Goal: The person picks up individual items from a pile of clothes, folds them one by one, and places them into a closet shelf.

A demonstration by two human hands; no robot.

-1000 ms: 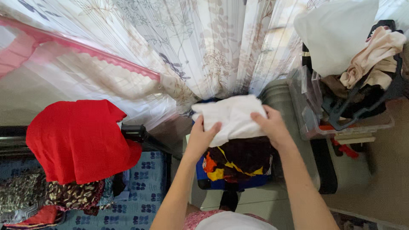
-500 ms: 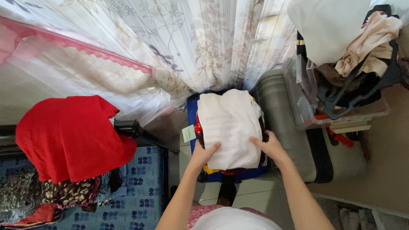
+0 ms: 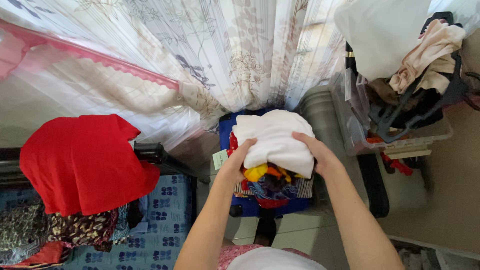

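In the head view, both hands closed on a stack of folded clothes above a blue suitcase (image 3: 227, 131). The left hand (image 3: 236, 162) clamped the stack's left side, fingers curled over the edge of the white folded garment (image 3: 275, 137) on top, thumb beneath. The right hand (image 3: 320, 156) clamped the right side the same way, fingers over the white cloth's near corner. The colourful garments (image 3: 272, 186) hung out just below the white one, between the two wrists. The stack lay directly ahead of the person, its long axis running from hand to hand, with each grip equally near its own end. A red cloth (image 3: 85, 162) hung well apart to the left, and a clear bin of clothes and hangers (image 3: 360, 131) sat near on the right.
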